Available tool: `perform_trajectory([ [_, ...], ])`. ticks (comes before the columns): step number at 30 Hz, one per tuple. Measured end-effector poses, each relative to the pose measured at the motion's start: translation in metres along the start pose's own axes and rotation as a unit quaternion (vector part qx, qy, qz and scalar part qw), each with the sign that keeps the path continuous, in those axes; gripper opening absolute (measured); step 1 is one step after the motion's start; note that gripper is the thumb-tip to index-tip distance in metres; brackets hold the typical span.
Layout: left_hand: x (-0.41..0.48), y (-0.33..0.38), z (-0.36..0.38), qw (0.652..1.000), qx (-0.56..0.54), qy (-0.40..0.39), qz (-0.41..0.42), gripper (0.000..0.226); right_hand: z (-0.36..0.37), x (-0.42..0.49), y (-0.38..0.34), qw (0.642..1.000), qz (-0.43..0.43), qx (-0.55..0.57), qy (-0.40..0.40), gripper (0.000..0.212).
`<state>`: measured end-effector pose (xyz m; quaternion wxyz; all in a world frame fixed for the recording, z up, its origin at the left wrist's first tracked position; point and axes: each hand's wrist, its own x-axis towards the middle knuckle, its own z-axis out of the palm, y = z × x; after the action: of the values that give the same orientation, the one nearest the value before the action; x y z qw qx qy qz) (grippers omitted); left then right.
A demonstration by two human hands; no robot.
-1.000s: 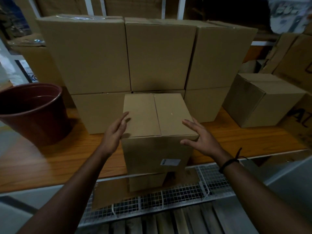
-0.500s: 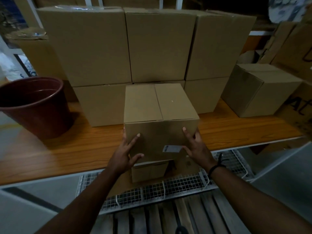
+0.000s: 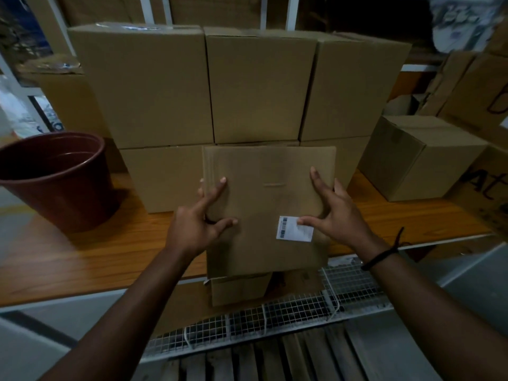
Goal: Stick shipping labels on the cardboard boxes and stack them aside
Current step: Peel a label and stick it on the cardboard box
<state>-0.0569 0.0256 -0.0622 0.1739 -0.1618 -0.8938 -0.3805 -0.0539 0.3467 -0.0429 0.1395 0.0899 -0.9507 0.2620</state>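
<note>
Lifting the labelled cardboard box wants even squeeze from both sides, I judge, and a level carry. Left hand grasps its left edge; right hand grasps the right edge, thumb on the shipping label. Box at near edge of wooden bench, before the stacked boxes: plain brown, white barcode label low right.

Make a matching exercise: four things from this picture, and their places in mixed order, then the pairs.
1. dark red plastic pot
2. white barcode label
3. brown cardboard box
4. black wrist band

A. between left hand and right hand
B. on the right wrist
C. left, on the wooden shelf
D. on the box, under the right thumb

Pairs: 1-C, 2-D, 3-A, 4-B
</note>
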Motion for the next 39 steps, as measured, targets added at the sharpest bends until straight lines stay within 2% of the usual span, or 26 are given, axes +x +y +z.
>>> perform_trajectory([
  [5,0.031,0.024,-0.034,0.999,-0.024,-0.021,-0.042,0.086,-0.027,0.022,-0.011,0.993,0.032,0.104,-0.044,0.111],
  [10,0.047,0.018,-0.028,0.991,-0.061,-0.021,-0.120,0.085,-0.035,0.051,-0.017,0.967,0.076,0.193,-0.147,0.112],
  [15,0.066,-0.005,-0.017,0.977,-0.072,-0.054,-0.192,0.082,-0.016,0.080,-0.019,0.957,0.107,0.186,-0.195,0.104],
  [20,0.087,-0.021,-0.011,0.967,-0.041,-0.102,-0.229,0.076,0.004,0.108,-0.018,0.951,0.142,0.166,-0.218,0.101],
  [23,0.093,-0.028,-0.007,0.960,-0.047,-0.141,-0.238,0.080,0.013,0.120,-0.015,0.951,0.151,0.154,-0.221,0.095],
  [28,0.094,-0.029,-0.002,0.952,-0.069,-0.174,-0.243,0.089,0.017,0.124,-0.006,0.955,0.137,0.146,-0.219,0.091],
  [29,0.094,-0.029,-0.001,0.951,-0.071,-0.174,-0.245,0.090,0.016,0.125,-0.004,0.960,0.131,0.124,-0.215,0.093],
  [31,0.093,-0.029,-0.001,0.951,-0.070,-0.175,-0.246,0.090,0.015,0.128,-0.002,0.978,0.090,0.010,-0.188,0.091],
  [33,0.093,-0.028,-0.002,0.949,-0.073,-0.175,-0.250,0.089,0.011,0.130,-0.010,0.983,0.004,-0.059,-0.174,0.075],
  [36,0.092,-0.028,-0.003,0.949,-0.077,-0.175,-0.253,0.090,0.008,0.137,-0.026,0.969,-0.075,-0.011,-0.237,0.047],
  [39,0.090,-0.029,-0.003,0.949,-0.077,-0.174,-0.251,0.091,0.007,0.145,-0.032,0.947,-0.068,0.038,-0.313,0.037],
])
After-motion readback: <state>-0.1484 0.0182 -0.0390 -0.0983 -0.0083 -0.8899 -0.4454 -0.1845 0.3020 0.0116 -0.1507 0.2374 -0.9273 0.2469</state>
